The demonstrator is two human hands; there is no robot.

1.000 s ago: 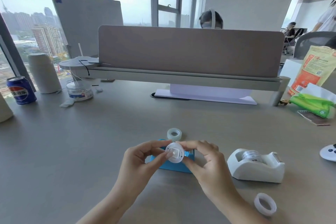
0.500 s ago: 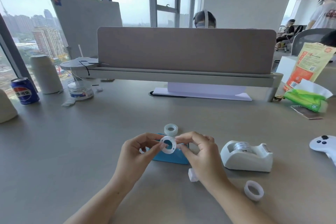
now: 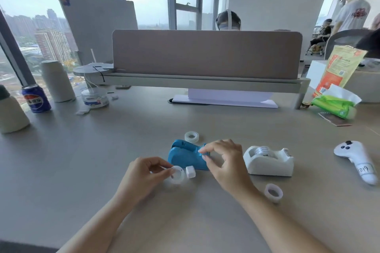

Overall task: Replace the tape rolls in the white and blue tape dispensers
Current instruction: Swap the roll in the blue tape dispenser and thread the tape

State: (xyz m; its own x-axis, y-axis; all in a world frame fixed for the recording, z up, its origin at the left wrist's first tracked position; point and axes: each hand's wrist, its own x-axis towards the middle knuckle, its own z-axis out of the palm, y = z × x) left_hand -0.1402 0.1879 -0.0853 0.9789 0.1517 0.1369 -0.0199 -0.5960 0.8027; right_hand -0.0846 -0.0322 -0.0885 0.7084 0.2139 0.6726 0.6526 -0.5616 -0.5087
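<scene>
The blue tape dispenser (image 3: 185, 157) lies on the bench (image 3: 102, 160), right between the two hands. Its long side runs from left to right. Its round open end is at the back left, and its thin end points to the right.

The right hand (image 3: 225, 161) is at the thin end. Its thumb and first finger are curled and seem to pinch that end. The other fingers are bent loosely above it.

The left hand (image 3: 144, 172) is in front of the dispenser, a bit to the left. Its fingers (image 3: 162, 170) pinch a white ring (image 3: 177, 175), which sits low, at the bench or just over it. I think this is the old roll, but I cannot tell for sure. A small white hub (image 3: 190, 171) lies just beside the ring, close to the front of the dispenser.

The slot of the blue dispenser looks empty, so it needs a roll. One clear tape roll (image 3: 191, 136) lies just behind the dispenser, on the far side from both hands. The right hand is nearer to it. To get it, a hand has to reach over the dispenser. Another roll (image 3: 273, 192) lies near the right arm.

The white tape dispenser (image 3: 269, 161) stands to the right with a roll in it.
</scene>
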